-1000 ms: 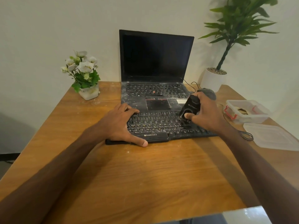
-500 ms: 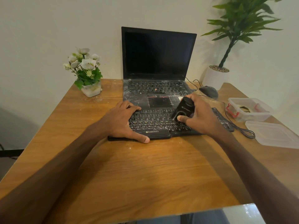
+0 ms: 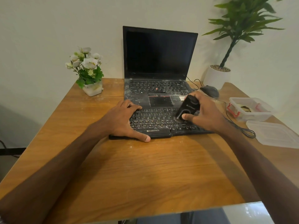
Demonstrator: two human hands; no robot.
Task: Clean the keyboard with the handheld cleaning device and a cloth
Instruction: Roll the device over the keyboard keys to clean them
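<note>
A black external keyboard, dusted with white specks, lies on the wooden table in front of an open laptop. My left hand rests on its left end, fingers spread over the keys and thumb along the front edge. My right hand grips a small black handheld cleaning device, tilted, with its lower end down on the keys at the right half of the keyboard. No cloth is visible.
The black laptop with a dusty deck stands behind the keyboard. A white flower pot sits at the back left, a potted plant and a mouse at the back right. A clear container, its lid and a cable lie right.
The cleaning device in my right hand slid left along the keys, then back a little to the right. My left hand stayed on the keyboard's left end.
</note>
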